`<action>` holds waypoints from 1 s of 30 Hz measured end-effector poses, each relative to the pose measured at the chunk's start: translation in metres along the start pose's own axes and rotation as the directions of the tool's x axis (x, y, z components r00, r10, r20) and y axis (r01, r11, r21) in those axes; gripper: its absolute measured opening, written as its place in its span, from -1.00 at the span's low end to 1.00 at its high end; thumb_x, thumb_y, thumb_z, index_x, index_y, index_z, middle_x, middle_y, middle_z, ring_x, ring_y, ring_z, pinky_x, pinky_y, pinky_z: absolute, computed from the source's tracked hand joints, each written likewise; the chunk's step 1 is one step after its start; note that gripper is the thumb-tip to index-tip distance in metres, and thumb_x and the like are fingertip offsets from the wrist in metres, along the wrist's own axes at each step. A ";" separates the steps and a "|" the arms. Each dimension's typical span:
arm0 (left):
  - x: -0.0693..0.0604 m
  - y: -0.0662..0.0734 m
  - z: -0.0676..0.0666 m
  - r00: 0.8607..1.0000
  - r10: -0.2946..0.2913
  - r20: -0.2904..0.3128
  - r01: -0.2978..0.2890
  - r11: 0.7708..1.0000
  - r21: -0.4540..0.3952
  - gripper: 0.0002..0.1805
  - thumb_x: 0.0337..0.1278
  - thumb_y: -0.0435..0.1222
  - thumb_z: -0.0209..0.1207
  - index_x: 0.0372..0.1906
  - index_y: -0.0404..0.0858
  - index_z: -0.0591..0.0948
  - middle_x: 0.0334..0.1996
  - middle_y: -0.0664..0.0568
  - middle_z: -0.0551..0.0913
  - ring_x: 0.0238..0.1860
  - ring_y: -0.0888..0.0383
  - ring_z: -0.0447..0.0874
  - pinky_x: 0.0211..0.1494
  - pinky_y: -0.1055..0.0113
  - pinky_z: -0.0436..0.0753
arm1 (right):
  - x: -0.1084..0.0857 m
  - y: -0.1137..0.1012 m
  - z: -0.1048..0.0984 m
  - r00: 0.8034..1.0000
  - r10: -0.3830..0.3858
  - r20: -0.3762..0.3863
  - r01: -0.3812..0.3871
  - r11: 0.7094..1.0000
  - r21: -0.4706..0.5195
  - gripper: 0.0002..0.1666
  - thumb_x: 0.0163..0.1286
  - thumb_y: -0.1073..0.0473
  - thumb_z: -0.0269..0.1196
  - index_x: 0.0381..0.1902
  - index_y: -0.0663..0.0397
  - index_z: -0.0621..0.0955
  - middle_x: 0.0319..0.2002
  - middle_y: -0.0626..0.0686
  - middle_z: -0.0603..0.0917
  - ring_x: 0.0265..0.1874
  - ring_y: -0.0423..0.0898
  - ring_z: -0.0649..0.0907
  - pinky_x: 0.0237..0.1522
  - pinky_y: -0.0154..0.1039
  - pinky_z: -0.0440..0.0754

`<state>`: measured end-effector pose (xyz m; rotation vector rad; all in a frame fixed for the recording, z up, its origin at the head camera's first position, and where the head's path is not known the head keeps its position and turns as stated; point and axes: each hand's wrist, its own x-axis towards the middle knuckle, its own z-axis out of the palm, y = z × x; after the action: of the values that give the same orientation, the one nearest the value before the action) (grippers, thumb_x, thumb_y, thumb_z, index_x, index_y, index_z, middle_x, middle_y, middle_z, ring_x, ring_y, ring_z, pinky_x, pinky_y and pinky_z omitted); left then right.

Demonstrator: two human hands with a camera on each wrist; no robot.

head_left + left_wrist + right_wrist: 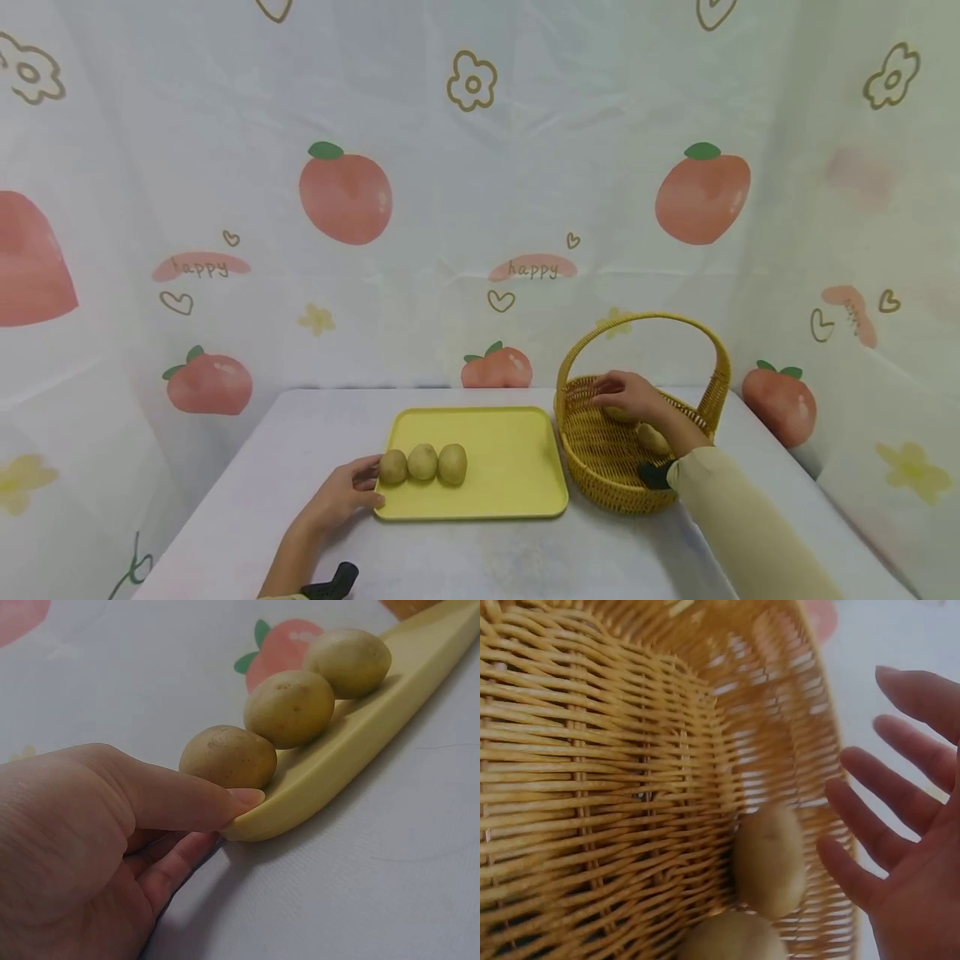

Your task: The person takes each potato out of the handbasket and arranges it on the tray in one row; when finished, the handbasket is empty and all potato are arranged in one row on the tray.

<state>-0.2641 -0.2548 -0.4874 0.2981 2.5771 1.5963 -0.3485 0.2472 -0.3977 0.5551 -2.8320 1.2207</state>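
Observation:
My left hand (339, 500) pinches the left edge of a yellow tray (517, 467); in the left wrist view the thumb lies on the rim and the fingers reach beneath it. Three potatoes stand in a row on the tray's left part: a left one (393, 467), a middle one (422, 462) and a right one (452, 465). Over the wicker basket (592, 446), my right hand (636, 396) has its fingers spread and holds nothing. Below that hand, one potato (771, 860) and another potato (735, 941) lie in the basket, against its side.
The basket's tall arched handle (652, 316) rises above the right hand. Tray and basket stand side by side on a table with a white cloth (450, 558). A white curtain (480, 192) with printed peaches hangs behind and at both sides.

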 end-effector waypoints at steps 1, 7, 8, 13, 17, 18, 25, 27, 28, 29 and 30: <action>0.000 -0.001 0.000 1.000 0.007 0.005 -0.007 1.000 -0.007 -0.20 -0.14 -0.54 0.36 0.30 -0.62 0.29 0.16 -0.48 0.44 0.11 -0.29 0.54 0.13 0.08 0.61 | 0.001 0.004 0.001 1.000 0.015 -0.014 -0.015 1.000 0.000 -0.54 0.38 0.17 0.26 0.11 0.38 0.52 0.03 0.34 0.59 0.05 0.30 0.55 0.04 0.17 0.57; 0.000 -0.003 0.000 1.000 0.016 0.017 -0.015 1.000 -0.019 -0.20 -0.13 -0.53 0.35 0.30 -0.62 0.30 0.17 -0.49 0.44 0.12 -0.29 0.53 0.14 0.11 0.61 | 0.006 0.023 0.004 0.996 0.077 -0.052 -0.080 0.996 -0.049 -0.52 0.37 0.19 0.25 0.14 0.41 0.49 0.09 0.44 0.51 0.09 0.38 0.49 0.03 0.22 0.54; 0.000 -0.003 0.000 1.000 0.007 0.012 -0.007 1.000 -0.014 -0.21 -0.13 -0.52 0.36 0.30 -0.60 0.31 0.17 -0.47 0.44 0.12 -0.28 0.54 0.14 0.11 0.61 | 0.007 0.025 0.005 0.994 0.098 -0.045 -0.100 0.994 -0.049 -0.50 0.36 0.19 0.25 0.16 0.40 0.48 0.12 0.46 0.49 0.10 0.38 0.48 0.03 0.21 0.55; 0.001 -0.003 0.000 0.999 -0.029 -0.015 0.029 1.000 -0.001 -0.22 -0.14 -0.52 0.37 0.30 -0.55 0.35 0.17 -0.43 0.46 0.13 -0.26 0.54 0.16 0.09 0.60 | 0.009 0.032 0.009 0.963 0.259 0.069 -0.267 0.951 0.158 -0.38 0.30 0.27 0.22 0.28 0.38 0.37 0.23 0.46 0.34 0.07 0.29 0.47 -0.09 0.00 0.60; 0.001 -0.004 -0.001 1.000 -0.018 -0.010 0.018 1.000 -0.004 -0.23 -0.14 -0.54 0.36 0.29 -0.57 0.34 0.17 -0.44 0.46 0.13 -0.27 0.53 0.15 0.10 0.60 | 0.008 0.033 0.012 0.946 0.297 0.128 -0.321 0.909 0.264 -0.34 0.19 0.40 0.23 0.27 0.39 0.37 0.13 0.38 0.41 -0.11 0.11 0.47 -0.23 -0.16 0.55; 0.001 -0.003 -0.001 1.000 -0.014 -0.006 0.014 1.000 -0.008 -0.22 -0.14 -0.54 0.36 0.29 -0.58 0.33 0.17 -0.44 0.46 0.14 -0.27 0.53 0.15 0.10 0.60 | 0.008 0.032 0.013 0.945 0.296 0.135 -0.323 0.908 0.266 -0.34 0.15 0.44 0.23 0.26 0.39 0.39 0.10 0.36 0.43 -0.15 0.10 0.47 -0.25 -0.17 0.54; 0.000 -0.004 -0.001 1.000 0.010 0.013 -0.010 1.000 -0.014 -0.20 -0.13 -0.53 0.36 0.30 -0.62 0.29 0.17 -0.47 0.44 0.15 -0.29 0.51 0.16 0.07 0.59 | 0.011 0.034 0.014 0.951 0.284 0.121 -0.298 0.948 0.114 -0.33 0.02 0.53 0.31 0.17 0.43 0.45 -0.04 0.34 0.45 -0.30 0.08 0.49 -0.39 -0.19 0.55; -0.001 -0.003 -0.001 1.000 0.009 0.014 -0.008 1.000 -0.019 -0.20 -0.13 -0.54 0.36 0.30 -0.62 0.29 0.18 -0.48 0.44 0.15 -0.30 0.51 0.16 0.06 0.59 | 0.013 0.037 0.015 0.941 0.315 0.123 -0.328 0.939 0.103 -0.30 0.02 0.51 0.32 0.19 0.39 0.45 -0.06 0.31 0.46 -0.32 0.07 0.50 -0.41 -0.20 0.55; -0.001 -0.002 -0.001 1.000 0.008 0.013 -0.008 1.000 -0.017 -0.20 -0.13 -0.54 0.36 0.30 -0.62 0.29 0.18 -0.48 0.43 0.15 -0.30 0.51 0.16 0.06 0.59 | 0.014 0.038 0.016 0.938 0.324 0.124 -0.336 0.937 0.091 -0.29 0.02 0.50 0.32 0.20 0.37 0.45 -0.07 0.30 0.46 -0.32 0.07 0.51 -0.41 -0.20 0.55; -0.001 -0.002 -0.001 1.000 0.007 0.011 -0.007 1.000 -0.015 -0.20 -0.13 -0.54 0.36 0.30 -0.62 0.29 0.18 -0.48 0.44 0.14 -0.30 0.51 0.16 0.07 0.59 | 0.016 0.039 0.016 0.939 0.319 0.126 -0.328 0.943 0.060 -0.29 0.01 0.48 0.33 0.21 0.36 0.45 -0.08 0.29 0.47 -0.32 0.07 0.51 -0.41 -0.19 0.55; -0.001 -0.001 0.000 1.000 0.002 0.007 -0.002 1.000 -0.015 -0.20 -0.13 -0.54 0.36 0.30 -0.61 0.30 0.18 -0.47 0.44 0.14 -0.29 0.51 0.15 0.08 0.60 | 0.017 0.039 0.017 0.943 0.308 0.129 -0.313 0.950 0.020 -0.28 0.01 0.46 0.33 0.21 0.35 0.45 -0.09 0.28 0.49 -0.31 0.07 0.51 -0.40 -0.18 0.55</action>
<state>-0.2635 -0.2558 -0.4882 0.3051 2.5593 1.6110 -0.3746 0.2550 -0.4343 0.1923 -3.0966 1.3317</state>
